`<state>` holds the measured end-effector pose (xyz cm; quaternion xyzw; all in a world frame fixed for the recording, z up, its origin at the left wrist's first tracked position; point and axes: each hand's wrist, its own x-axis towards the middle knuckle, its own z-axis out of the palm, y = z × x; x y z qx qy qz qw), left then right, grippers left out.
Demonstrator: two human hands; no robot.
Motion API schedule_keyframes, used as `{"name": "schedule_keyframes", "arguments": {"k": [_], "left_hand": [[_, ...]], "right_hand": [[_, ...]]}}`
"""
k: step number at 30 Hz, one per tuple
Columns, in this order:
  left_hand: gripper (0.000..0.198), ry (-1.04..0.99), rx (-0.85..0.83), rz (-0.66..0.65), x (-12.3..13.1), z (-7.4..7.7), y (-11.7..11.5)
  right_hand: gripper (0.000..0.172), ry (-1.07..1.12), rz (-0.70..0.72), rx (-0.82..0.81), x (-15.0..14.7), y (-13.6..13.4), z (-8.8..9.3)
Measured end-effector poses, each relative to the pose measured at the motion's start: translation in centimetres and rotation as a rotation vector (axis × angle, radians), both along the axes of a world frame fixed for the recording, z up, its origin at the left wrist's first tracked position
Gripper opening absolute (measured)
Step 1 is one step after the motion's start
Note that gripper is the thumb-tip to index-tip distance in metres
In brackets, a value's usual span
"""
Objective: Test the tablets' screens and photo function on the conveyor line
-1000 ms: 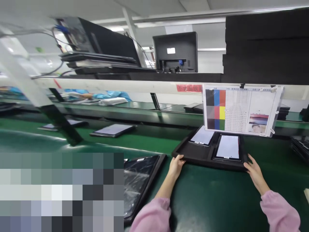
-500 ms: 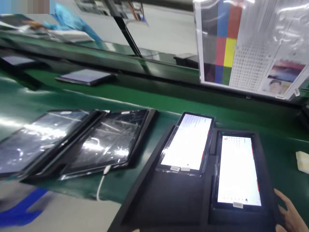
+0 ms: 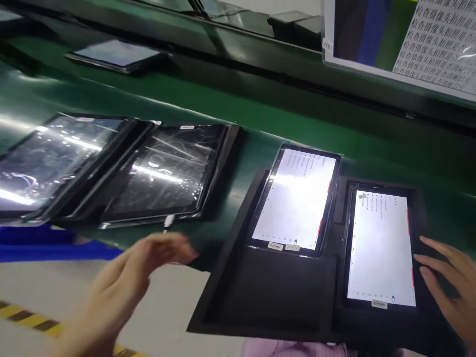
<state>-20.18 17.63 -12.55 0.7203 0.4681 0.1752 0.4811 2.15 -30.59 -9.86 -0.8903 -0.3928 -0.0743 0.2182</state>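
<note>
A black foam tray (image 3: 275, 297) lies in front of me on the green belt. It carries two lit tablets: the left tablet (image 3: 297, 198) and the right tablet (image 3: 381, 245), both showing white screens. My right hand (image 3: 448, 287) rests at the tray's right edge with fingers spread, next to the right tablet, holding nothing. My left hand (image 3: 122, 290) hovers blurred above the bench edge, left of the tray, fingers loosely apart and empty.
Two dark tablets in plastic wrap (image 3: 167, 171) (image 3: 48, 161) lie on trays to the left, a white cable (image 3: 168, 221) at one. Another tablet (image 3: 115, 53) sits farther back on the green conveyor (image 3: 230, 104). A colour test chart (image 3: 401, 42) stands behind.
The view has dropped closer to the tray. My left hand has come into view at the lower left, and my right hand has slid up beside the right tablet.
</note>
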Motion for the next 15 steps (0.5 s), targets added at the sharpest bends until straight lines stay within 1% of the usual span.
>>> {"name": "schedule_keyframes", "arguments": {"k": [1, 2, 4, 6, 8, 9, 11, 13, 15], "left_hand": [[0.068, -0.076, 0.01, -0.031, 2.6, 0.4, -0.4], [0.069, -0.157, 0.038, -0.028, 5.3, 0.7, -0.7], [0.059, -0.231, 0.028, -0.059, 10.4, 1.2, -0.9], [0.044, -0.199, 0.048, -0.118, 14.8, 1.7, -0.7], [0.036, -0.173, 0.076, -0.168, 18.0, 2.1, -0.3], [0.035, -0.163, 0.09, -0.183, 19.1, 2.2, -0.1], [0.036, -0.16, 0.113, -0.187, 20.4, 1.9, 0.3], [0.04, -0.18, 0.111, -0.207, 20.7, 1.1, 0.7], [0.045, -0.231, 0.034, -0.241, 20.5, 0.1, 1.0]], "right_hand": [[0.023, -0.016, 0.062, -0.05, 0.2, 1.5, 0.0], [0.025, -0.029, 0.12, -0.097, 0.3, 2.9, -0.1], [0.027, -0.049, 0.214, -0.171, 0.5, 5.1, -0.2], [0.027, -0.076, 0.272, -0.195, 0.7, 6.7, -0.4], [0.026, -0.106, 0.299, -0.186, 0.7, 7.8, -0.5], [0.026, -0.118, 0.303, -0.177, 0.8, 8.2, -0.7], [0.025, -0.136, 0.309, -0.161, 0.8, 8.8, -1.0], [0.024, -0.138, 0.321, -0.154, 0.9, 9.2, -1.5], [0.024, -0.133, 0.32, -0.148, 1.1, 9.4, -1.9]]}}
